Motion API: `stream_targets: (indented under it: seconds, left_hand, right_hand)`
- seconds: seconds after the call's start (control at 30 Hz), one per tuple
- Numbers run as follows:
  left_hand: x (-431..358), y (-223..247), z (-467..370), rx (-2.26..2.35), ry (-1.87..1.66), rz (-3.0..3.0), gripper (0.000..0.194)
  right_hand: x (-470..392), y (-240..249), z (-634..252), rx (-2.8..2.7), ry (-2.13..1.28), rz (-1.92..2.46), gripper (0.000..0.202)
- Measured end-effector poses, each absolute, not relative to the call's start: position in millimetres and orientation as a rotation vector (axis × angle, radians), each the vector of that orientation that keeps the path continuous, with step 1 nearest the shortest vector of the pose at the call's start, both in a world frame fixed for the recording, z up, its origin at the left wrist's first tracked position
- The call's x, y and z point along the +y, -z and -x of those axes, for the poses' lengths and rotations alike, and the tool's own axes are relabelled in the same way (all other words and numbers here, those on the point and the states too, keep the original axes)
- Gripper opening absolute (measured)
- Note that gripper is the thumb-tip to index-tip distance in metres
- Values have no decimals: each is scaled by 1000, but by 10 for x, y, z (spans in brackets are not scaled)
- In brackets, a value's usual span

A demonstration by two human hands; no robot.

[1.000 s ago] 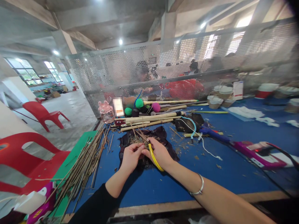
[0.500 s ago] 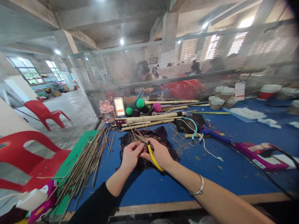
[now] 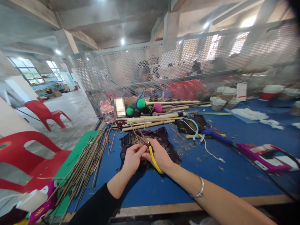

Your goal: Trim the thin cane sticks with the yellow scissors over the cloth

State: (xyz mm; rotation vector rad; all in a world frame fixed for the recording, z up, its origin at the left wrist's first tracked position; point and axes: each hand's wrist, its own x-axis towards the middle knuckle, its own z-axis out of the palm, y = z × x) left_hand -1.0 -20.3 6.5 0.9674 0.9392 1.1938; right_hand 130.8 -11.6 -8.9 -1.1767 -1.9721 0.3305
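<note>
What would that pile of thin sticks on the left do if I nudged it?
The sticks are probably stiff, as they lie mostly straight. Each is likely light, being so thin. Pushed, they may scatter: no tie shows around them.

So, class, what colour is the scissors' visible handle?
The scissors' handle is yellow, best seen in the head view.

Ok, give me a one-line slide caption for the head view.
Left hand pinching a thin stick, right hand holding yellow-handled scissors over a dark cloth.
</note>
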Motion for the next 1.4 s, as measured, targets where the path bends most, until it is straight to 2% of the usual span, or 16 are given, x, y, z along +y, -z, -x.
stream_targets:
  seconds: [0.2,0.37,0.7,0.97,1.2,1.27,1.4]
  left_hand:
    - [-199,-78,29,993,-1223,-997,31]
    - [-177,-73,50,971,-1323,-1045,25]
    - [-196,-116,49,1016,-1331,-1165,25]
    - [-188,-103,62,1035,-1309,-1233,21]
    - [-195,-97,49,1054,-1192,-1180,27]
    - [-198,-97,47,1058,-1194,-1144,28]
    - [-192,-108,58,1010,-1278,-1103,27]
  right_hand:
    - [-124,72,-1329,-1996,-373,1188,40]
    - [-143,68,-1327,-2014,-297,1232,52]
    - [-147,26,-1306,-2051,-237,1188,57]
    - [-141,95,-1317,-2011,-348,1195,47]
    - [-117,76,-1333,-1996,-353,1244,33]
    - [-115,83,-1344,-2004,-354,1267,35]
    - [-131,103,-1348,-2029,-333,1239,51]
